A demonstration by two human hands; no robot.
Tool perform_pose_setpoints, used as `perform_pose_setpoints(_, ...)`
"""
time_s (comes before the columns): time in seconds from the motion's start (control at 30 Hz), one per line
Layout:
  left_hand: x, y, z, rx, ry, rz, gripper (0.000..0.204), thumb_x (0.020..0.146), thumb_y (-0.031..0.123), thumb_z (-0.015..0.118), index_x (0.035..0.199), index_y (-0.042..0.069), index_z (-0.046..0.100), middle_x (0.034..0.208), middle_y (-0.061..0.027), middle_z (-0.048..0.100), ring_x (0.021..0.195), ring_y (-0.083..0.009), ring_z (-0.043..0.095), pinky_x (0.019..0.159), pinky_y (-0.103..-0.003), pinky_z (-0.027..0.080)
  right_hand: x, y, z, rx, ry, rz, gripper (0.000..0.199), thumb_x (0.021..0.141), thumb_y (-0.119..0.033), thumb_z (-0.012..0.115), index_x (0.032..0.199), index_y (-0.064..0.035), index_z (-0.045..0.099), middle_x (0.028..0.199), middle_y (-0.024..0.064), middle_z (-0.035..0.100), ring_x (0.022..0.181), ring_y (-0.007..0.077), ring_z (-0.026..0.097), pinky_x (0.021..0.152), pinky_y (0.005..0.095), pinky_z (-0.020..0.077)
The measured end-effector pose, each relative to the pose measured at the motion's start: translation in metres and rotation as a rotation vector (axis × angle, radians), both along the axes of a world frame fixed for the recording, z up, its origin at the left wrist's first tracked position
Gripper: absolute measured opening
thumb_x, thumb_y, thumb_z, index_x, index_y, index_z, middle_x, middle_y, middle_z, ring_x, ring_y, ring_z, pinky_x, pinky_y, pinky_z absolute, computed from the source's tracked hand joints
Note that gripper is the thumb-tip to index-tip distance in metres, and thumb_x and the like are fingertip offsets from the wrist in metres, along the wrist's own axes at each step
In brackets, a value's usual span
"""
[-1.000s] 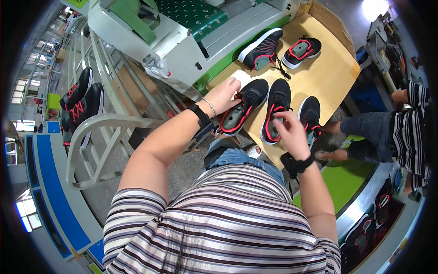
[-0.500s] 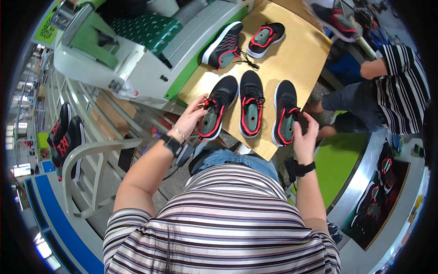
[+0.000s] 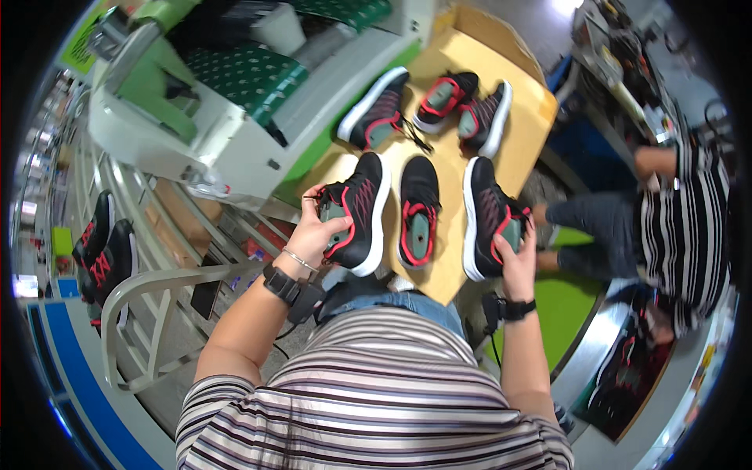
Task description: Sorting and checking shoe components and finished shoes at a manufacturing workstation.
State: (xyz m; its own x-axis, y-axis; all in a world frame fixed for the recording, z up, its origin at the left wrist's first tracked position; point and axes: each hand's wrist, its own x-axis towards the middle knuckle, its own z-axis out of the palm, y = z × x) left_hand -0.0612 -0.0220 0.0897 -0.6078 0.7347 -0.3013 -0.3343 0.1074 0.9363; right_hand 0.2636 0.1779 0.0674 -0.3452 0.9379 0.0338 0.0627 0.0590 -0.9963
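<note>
**Visitor:** Standing beside you, what do you see the person doing at the cardboard sheet (image 3: 540, 102)?

**Guide:** Each hand holds one black shoe with red trim at the near end of that sheet. The left hand (image 3: 313, 231) is closed around the heel of the left shoe (image 3: 359, 211), fingers curled over the collar, thumb on the outer side. The right hand (image 3: 518, 254) wraps the heel of the right shoe (image 3: 487, 215) the same way. Between them lies a middle shoe (image 3: 419, 210), flat on the sheet, touched by neither hand.

**Visitor:** Which way do the shoes point?

**Guide:** All three run lengthwise away from the person, toes toward the far end of the sheet, heels near the body. The two held shoes are tipped onto their sides, white soles showing along one edge; the middle one sits upright with its green insole open to view.

**Visitor:** How would one handle them well?

**Guide:** I would judge a firm grip at the heel best, keeping each shoe parallel to the middle one and clear of its laces.

**Visitor:** Anything else?

**Guide:** Three more shoes (image 3: 446, 102) rest at the sheet's far end, beside a white and green machine (image 3: 258, 117). Another person (image 3: 681, 227) in stripes sits to the right of the sheet.
</note>
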Motion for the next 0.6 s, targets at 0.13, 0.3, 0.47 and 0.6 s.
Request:
perform_pose_setpoints(0.13, -0.024, 0.016, 0.083, 0.15, 0.287, 0.067, 0.084, 0.076, -0.002, 0.077, 0.146, 0.007, 0.032, 0.137, -0.0114, 0.043, 0.132, -0.0231, 0.042, 0.113, -0.036, 0.036, -0.067, 0.045, 0.091, 0.112, 0.053, 0.172, 0.085, 0.088, -0.004, 0.074, 0.157, 0.0015, 0.024, 0.148, 0.0164, 0.047, 0.134, 0.0233, 0.048, 0.113, 0.0356, 0.0376)
perform_pose_setpoints(0.3, -0.078, 0.077, 0.148, 0.266, 0.838, 0.502, 0.079, 0.077, 0.001, 0.074, 0.144, 0.004, 0.032, 0.133, -0.0143, 0.044, 0.128, -0.0254, 0.044, 0.114, -0.036, 0.032, -0.245, 0.143, 0.179, 0.784, 0.001, 0.333, 0.091, 0.083, -0.013, 0.077, 0.157, -0.0005, 0.026, 0.148, 0.0221, 0.047, 0.13, 0.0319, 0.053, 0.113, 0.0378, 0.0391)
perform_pose_setpoints(0.47, -0.174, 0.135, 0.131, -0.046, 1.18, 0.803, 0.09, 0.076, -0.002, 0.062, 0.155, 0.002, 0.017, 0.151, -0.0311, 0.023, 0.141, -0.043, 0.031, 0.119, -0.046, 0.027, -0.446, 0.193, 0.163, 0.81, -0.229, 0.432, 0.108, 0.08, -0.016, 0.077, 0.162, -0.0213, 0.006, 0.153, 0.0291, 0.037, 0.125, 0.0474, 0.055, 0.107, 0.048, 0.0455)
perform_pose_setpoints(0.6, -0.223, 0.181, 0.127, -0.23, 0.803, 0.835, 0.099, 0.073, 0.008, 0.07, 0.154, -0.005, 0.015, 0.15, -0.034, 0.023, 0.139, -0.0477, 0.032, 0.116, -0.048, 0.035, -0.467, 0.187, 0.112, 0.841, -0.348, 0.211, 0.114, 0.079, -0.015, 0.077, 0.163, -0.0227, 0.0, 0.162, 0.0278, 0.019, 0.129, 0.0527, 0.049, 0.109, 0.0488, 0.0443)
